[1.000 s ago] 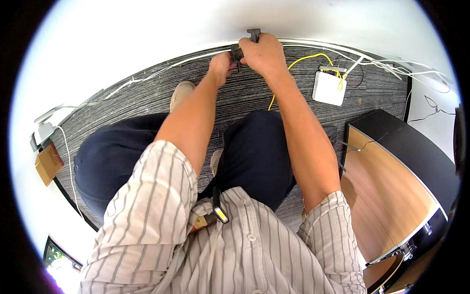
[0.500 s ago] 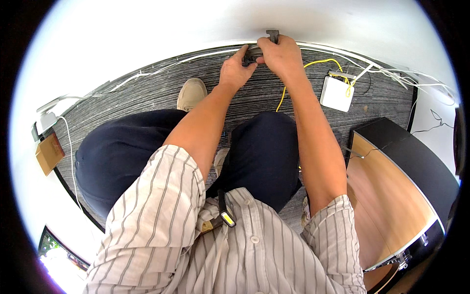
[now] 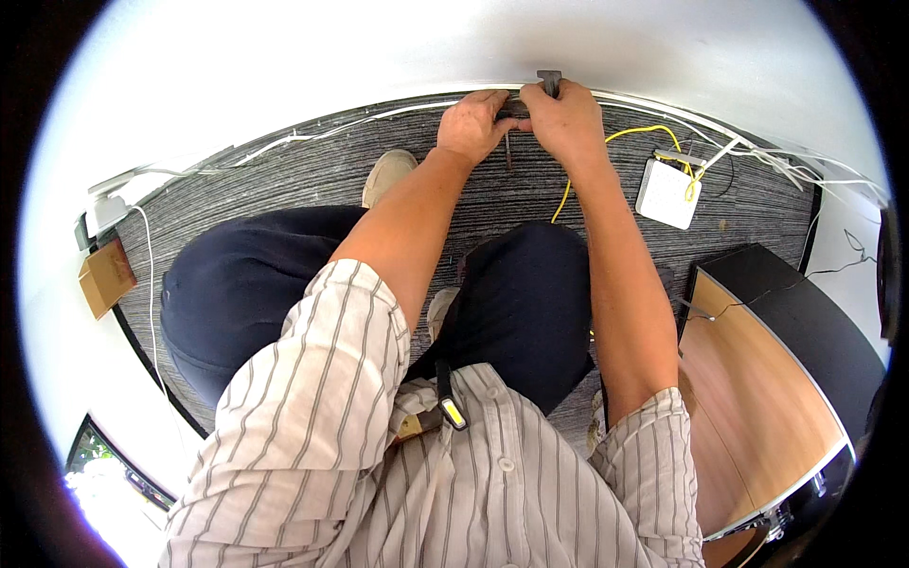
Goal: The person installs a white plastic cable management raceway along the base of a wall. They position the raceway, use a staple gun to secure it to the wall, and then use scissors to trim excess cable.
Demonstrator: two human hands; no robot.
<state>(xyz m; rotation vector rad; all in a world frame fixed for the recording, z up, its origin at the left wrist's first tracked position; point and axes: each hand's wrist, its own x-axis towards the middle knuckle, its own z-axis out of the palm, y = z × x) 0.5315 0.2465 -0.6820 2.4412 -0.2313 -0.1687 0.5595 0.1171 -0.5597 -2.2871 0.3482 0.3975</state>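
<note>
Both arms reach forward to the foot of the white wall. My left hand (image 3: 476,125) is closed around a small dark cable piece (image 3: 508,150) that hangs down from between the hands. My right hand (image 3: 565,115) grips a dark grey plug-like part (image 3: 549,81) standing against the wall's base. The two hands touch each other over the grey carpet (image 3: 284,194). What lies under the fingers is hidden.
A white box (image 3: 668,193) with a yellow cable (image 3: 625,137) and white cables sits on the carpet to the right. A wooden cabinet with a black edge (image 3: 757,379) stands at lower right. A cardboard box (image 3: 104,276) lies at left. My knees and a beige shoe (image 3: 386,175) are below.
Both hands have moved up and rightward in the view toward the wall base, staying together on the dark part. The view has shifted slightly.
</note>
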